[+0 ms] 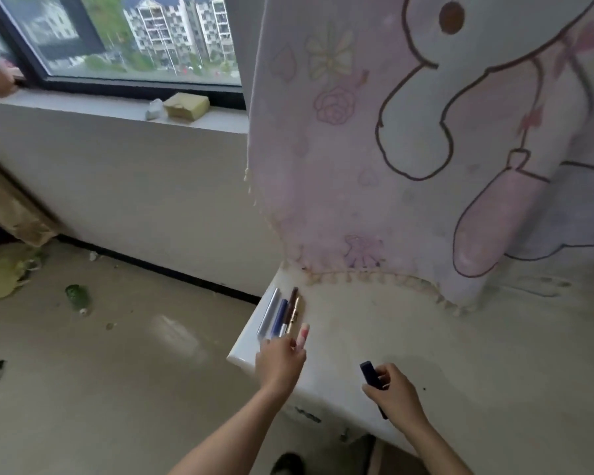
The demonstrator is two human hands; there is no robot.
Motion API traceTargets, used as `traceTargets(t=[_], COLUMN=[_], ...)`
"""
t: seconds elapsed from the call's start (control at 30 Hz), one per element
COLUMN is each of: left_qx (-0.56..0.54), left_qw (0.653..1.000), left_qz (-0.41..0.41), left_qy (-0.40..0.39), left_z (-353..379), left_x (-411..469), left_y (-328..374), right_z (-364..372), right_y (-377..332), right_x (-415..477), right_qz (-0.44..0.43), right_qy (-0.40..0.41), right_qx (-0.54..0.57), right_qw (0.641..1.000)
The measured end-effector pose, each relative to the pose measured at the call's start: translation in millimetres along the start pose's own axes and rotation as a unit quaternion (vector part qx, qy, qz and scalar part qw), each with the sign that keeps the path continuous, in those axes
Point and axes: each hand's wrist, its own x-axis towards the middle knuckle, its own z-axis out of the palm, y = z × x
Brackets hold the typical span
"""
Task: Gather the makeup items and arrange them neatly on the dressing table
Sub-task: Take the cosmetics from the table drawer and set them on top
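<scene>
at the table [374, 337] corner, the left hand [280, 363] sets a pink tube [303, 334], fingers gripping it, beside the pencil row [282, 317]; the right hand [393, 392] clenches a dark stick [369, 373], likely next alongside, parallel.

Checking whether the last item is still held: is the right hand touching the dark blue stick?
Touching. The head view shows the right hand with its fingers wrapped around the dark blue stick, whose ends stick out above and below the grip.
</scene>
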Motion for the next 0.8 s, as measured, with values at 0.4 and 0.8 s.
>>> traceTargets(t=[0.4,0.8], left_qx=[0.188,0.191], left_qw=[0.979,0.969], left_qz=[0.055,0.114], left_qy=[-0.057,-0.104], left_z=[35.8,32.2], left_x=[66.2,73.7], left_y=[23.4,15.5], right_z=[-2.5,7.7], right_y=[15.1,-7.7], right_x=[-1.4,4.5], right_qz=[0.064,0.07], right_qy=[0.061,0.089], right_qx=[0.075,0.082], right_qw=[0.993,0.99])
